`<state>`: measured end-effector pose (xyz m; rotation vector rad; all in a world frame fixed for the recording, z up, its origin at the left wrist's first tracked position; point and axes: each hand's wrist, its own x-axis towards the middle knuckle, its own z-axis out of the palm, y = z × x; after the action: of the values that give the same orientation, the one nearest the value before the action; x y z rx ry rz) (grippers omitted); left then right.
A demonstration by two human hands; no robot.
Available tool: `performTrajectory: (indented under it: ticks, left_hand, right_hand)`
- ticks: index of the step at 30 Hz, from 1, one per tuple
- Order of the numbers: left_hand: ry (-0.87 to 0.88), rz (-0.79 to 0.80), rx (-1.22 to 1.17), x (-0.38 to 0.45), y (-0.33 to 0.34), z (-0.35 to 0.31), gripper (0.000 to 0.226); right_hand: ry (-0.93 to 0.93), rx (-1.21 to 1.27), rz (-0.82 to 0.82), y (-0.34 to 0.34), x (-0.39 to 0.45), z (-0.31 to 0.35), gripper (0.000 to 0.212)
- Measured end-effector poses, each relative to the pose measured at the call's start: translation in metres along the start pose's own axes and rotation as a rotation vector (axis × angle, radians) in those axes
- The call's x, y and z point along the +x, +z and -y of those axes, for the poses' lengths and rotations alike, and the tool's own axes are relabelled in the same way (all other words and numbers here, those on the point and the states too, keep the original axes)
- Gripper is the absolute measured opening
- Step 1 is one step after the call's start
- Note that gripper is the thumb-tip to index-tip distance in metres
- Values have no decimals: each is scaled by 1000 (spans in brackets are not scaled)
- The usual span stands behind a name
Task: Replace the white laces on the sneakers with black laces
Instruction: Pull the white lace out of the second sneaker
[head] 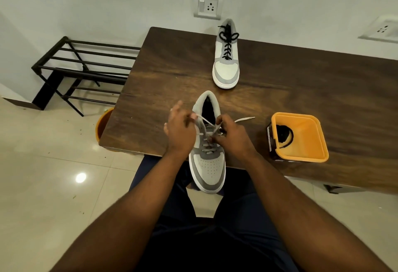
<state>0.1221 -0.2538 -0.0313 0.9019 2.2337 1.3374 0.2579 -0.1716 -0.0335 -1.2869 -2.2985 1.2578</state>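
A grey and white sneaker point(207, 168) sits at the table's near edge, its toe hanging over toward me, threaded with a white lace point(205, 121). My left hand point(179, 129) pinches one strand of that lace at the sneaker's left side. My right hand point(233, 136) pinches the lace over the upper eyelets, and a loose end point(244, 119) trails off to the right. A second sneaker point(226, 65) with a black lace point(227, 41) stands at the far side of the table. A coiled black lace point(284, 135) lies in the orange tub point(310, 155).
The wooden table point(172, 73) runs off to the right against the wall. A black metal rack point(86, 71) stands on the tiled floor to the left. An orange bucket point(103, 124) peeks out under the table's left corner. My legs are under the near edge.
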Motion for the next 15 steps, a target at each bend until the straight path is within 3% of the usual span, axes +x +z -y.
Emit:
performTrajectory:
  ticks: [3,5,7,8,9,11,13,15]
  left_hand:
    - [-209,-364,-349,4,-21,13,8]
    - [-383,-472,-455,9,-33,23,13]
    - [-436,-466,-307,7,-39,26,45]
    - [-341,-436,-131,4,-39,26,59]
    - [-185,-357,65,0,-37,27,68]
    - [116,-30,430,-7,-30,21,75]
    - [186,338,576,-12,-20,16,81]
    - [153,474,563,-16,-10,19,83]
  right_hand:
    - [16,20,17,0,-2,-1,40]
    - [19,22,18,0,-3,0,39]
    - [17,21,24,0,-4,1,39]
    - [9,7,30,1,-5,2,39]
    - [-7,-18,33,1,-6,1,39]
    - [-62,-106,27,5,-8,0,40]
    - [-133,-207,16,11,-8,-1,35]
    - [-146,-267,26,16,-6,1,28]
